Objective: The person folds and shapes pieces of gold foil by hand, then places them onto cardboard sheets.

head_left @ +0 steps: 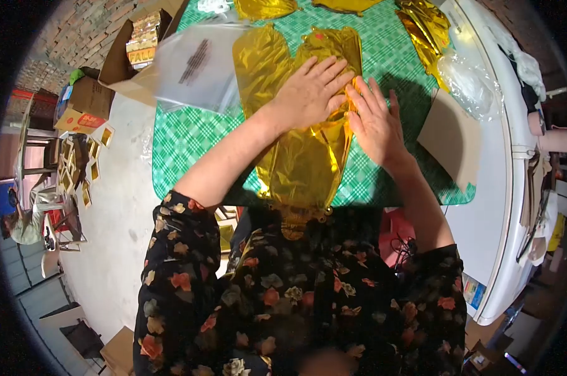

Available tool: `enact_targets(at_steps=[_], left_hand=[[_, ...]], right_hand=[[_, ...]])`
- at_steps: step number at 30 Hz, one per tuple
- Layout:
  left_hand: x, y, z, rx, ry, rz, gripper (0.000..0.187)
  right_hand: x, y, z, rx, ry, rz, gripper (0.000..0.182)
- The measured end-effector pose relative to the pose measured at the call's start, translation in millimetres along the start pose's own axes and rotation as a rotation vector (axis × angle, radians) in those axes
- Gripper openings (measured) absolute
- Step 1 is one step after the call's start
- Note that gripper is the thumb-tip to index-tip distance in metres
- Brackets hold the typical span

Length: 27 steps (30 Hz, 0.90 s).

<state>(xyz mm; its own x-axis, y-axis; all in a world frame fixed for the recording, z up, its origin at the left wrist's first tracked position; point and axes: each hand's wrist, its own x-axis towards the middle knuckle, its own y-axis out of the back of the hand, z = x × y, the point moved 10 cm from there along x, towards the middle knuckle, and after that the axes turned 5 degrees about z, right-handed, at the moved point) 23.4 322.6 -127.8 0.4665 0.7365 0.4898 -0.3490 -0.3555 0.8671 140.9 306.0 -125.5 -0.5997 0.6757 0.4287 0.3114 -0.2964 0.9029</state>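
Note:
A flat, uninflated gold foil balloon (308, 156) lies on the green plaid tablecloth (189, 150), its near end hanging over the table edge towards me. My left hand (312, 94) rests flat on the upper part of the foil, fingers stretched out. Just right of it, my right hand (377, 125) touches the balloon's creased right edge with its fingers spread. Neither hand is closed around anything. Part of the foil is hidden under my left hand and forearm.
Clear plastic bags (202, 69) lie at the table's left. More gold foil (424, 28) and crumpled clear plastic (465, 84) lie at the far right, above a cardboard sheet (453, 135). An open cardboard box (130, 81) stands left; a person (29, 225) is further off.

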Motion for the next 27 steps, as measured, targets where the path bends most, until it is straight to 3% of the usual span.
enact_targets(at_steps=[6, 17, 20, 21, 23, 26, 27], left_hand=[[0.8, -0.5, -1.2, 0.013, 0.002, -0.008, 0.059], [-1.0, -8.0, -3.1, 0.026, 0.022, -0.057, 0.059], [-0.1, -6.6, -2.2, 0.022, 0.029, -0.06, 0.059], [-0.1, -5.0, -2.0, 0.022, 0.031, -0.058, 0.059], [0.8, -2.8, -2.1, 0.02, 0.028, -0.061, 0.059], [0.7, -2.7, 0.0, 0.013, 0.023, -0.07, 0.059], [0.8, -3.3, 0.0, 0.014, 0.023, -0.07, 0.059]], right_hand=[[-8.7, 25.8, -23.2, -0.013, 0.103, 0.007, 0.055], [-86.1, 49.5, -81.1, 0.149, 0.025, -0.158, 0.061], [-102.5, 57.5, -93.5, 0.185, 0.098, -0.201, 0.063], [-100.2, 67.4, -97.9, 0.257, 0.131, -0.207, 0.052], [-109.9, 67.0, -88.7, 0.449, 0.242, -0.097, 0.043], [-66.6, 90.7, -81.6, 0.582, 0.171, 0.067, 0.043], [-46.2, 85.7, -72.7, 0.612, 0.055, 0.006, 0.048]])
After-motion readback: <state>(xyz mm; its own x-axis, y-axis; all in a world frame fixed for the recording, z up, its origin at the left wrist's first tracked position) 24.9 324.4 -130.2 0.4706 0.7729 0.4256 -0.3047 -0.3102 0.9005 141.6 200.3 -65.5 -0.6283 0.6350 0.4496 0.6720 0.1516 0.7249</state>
